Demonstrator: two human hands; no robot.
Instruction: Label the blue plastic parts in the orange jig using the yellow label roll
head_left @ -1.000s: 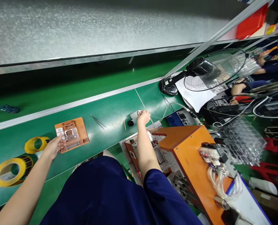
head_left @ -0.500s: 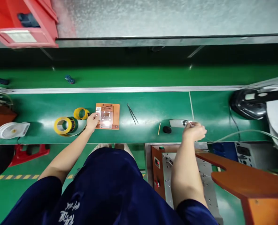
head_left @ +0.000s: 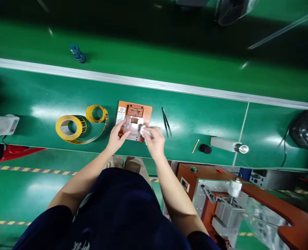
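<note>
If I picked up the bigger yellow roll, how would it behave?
The bigger yellow roll would probably drag the trailing strip along, as they look joined. That strip seems thin and floppy, judging by its curve.

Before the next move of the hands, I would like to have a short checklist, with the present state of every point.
1. Left hand at the clear plate: ok, at its left edge.
2. White wipe in the right hand: ok, held in the fingers.
3. Tweezers away from both hands: ok, right of the orange fixture.
4. White bottle apart from the hands: ok, farther right.
5. Clear plate free of marks: cannot tell, glare and the right hand hide parts.
</note>
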